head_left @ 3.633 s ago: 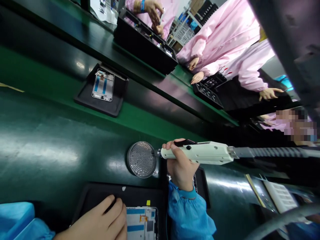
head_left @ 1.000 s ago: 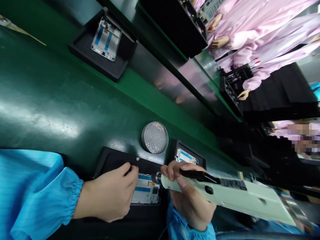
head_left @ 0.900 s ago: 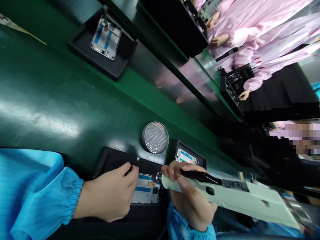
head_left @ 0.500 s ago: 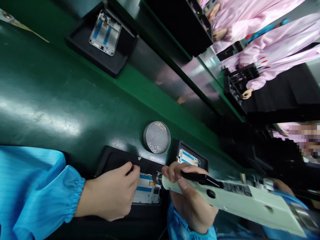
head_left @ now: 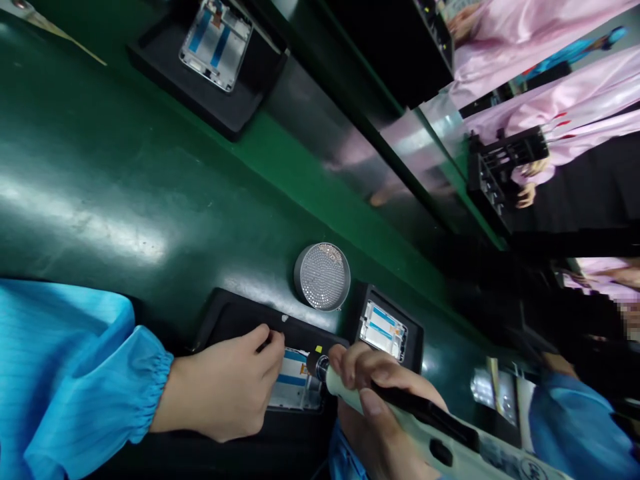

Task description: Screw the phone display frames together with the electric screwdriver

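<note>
My right hand is wrapped around a pale green electric screwdriver with a black lever. The screwdriver's dark tip end points left, over the right part of a phone frame with blue strips. That frame lies in a black tray. My left hand rests at the frame's left side, thumb and fingers pinched together; whatever is between them is hidden. Just beyond the tray stands a round metal screw dish with a perforated face and small screws along its far edge.
Another phone frame lies in a black tray at the right. One more phone frame sits in a tray at the upper left. A metal rail runs along the green bench. Co-workers in pink sleeves are across it.
The screwdriver has swung, its rear end dropping lower in view, while its tip stays over the frame. A small yellow patch now shows beside the tip. My left hand has barely moved.
</note>
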Tool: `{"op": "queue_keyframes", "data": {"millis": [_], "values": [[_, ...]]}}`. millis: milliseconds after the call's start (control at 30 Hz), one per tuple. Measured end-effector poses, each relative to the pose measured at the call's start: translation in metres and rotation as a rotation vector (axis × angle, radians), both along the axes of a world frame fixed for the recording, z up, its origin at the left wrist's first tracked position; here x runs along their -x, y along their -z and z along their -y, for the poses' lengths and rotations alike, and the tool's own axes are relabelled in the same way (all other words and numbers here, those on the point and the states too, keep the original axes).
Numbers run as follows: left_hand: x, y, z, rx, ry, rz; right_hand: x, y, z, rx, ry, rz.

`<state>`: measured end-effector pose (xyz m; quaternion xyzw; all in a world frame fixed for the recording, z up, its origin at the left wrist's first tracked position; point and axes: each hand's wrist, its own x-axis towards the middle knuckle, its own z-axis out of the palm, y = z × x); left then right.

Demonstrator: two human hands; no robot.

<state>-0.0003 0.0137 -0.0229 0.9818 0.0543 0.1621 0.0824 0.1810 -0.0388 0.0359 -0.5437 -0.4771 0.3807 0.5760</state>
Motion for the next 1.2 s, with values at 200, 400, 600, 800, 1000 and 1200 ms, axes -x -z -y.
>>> {"op": "queue_keyframes", "data": {"millis": [200,400,600,800,1000,1200], "values": [[0.0,-0.002,-0.001,-0.013,0.003,0.003,-0.004,-0.001,0.006,0.007,-0.02,0.023],[0.001,-0.003,-0.001,0.026,-0.004,-0.001,-0.001,0.003,0.005,0.0,-0.03,0.032],[0.001,-0.007,-0.002,0.047,-0.044,-0.028,-0.017,-0.009,-0.016,-0.004,0.104,-0.035],[-0.002,-0.016,-0.003,0.105,-0.09,-0.086,-0.069,-0.032,-0.06,-0.245,0.521,-0.071],[0.001,-0.035,0.007,-0.12,-0.049,-0.035,-0.107,-0.035,-0.063,-0.395,0.627,-0.106],[0.007,-0.058,0.012,-0.084,0.011,-0.036,-0.131,-0.035,-0.058,-0.559,0.653,-0.139]]}}
